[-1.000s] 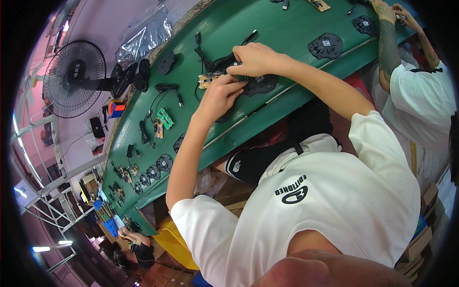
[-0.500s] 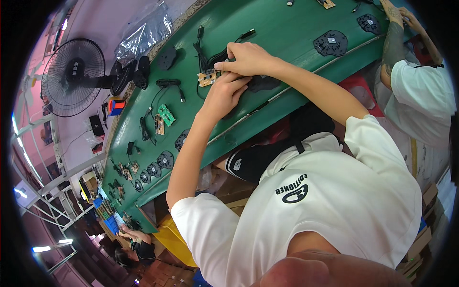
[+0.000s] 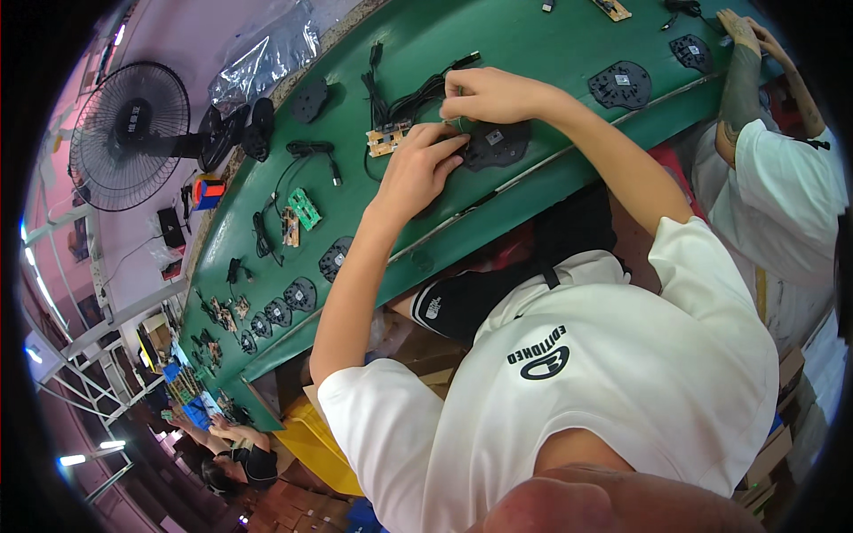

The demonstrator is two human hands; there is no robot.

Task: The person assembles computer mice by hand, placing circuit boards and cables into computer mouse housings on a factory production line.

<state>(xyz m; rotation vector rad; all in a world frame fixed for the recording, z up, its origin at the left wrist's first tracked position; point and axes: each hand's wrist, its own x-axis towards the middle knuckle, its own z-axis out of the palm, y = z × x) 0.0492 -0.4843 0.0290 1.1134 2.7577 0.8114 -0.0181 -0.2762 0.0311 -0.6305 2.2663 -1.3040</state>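
Observation:
A tan circuit board [image 3: 388,139] with a bundled black cable [image 3: 418,102] lies on the green work surface. My left hand [image 3: 419,171] is beside the board, its fingers bent and pressed together toward the edge of a black plastic base [image 3: 498,144]; what they grip is hidden. Just above that base, my right hand [image 3: 498,95] is closed in a pinch. A thin wire-like line shows below its fingertips, but I cannot make out what is held. The base lies flat, with a small pale square on it.
Other black bases [image 3: 619,84] lie along the near edge of the green bench [image 3: 542,44]. A green board [image 3: 304,209] and cables are to the left, a fan [image 3: 133,133] beyond the bench. A co-worker's hands [image 3: 742,31] are at far right; another person [image 3: 244,457] is at lower left.
My right hand has lifted away from my left hand toward the right, uncovering more of the black base. My left hand has stayed nearly in place beside the board.

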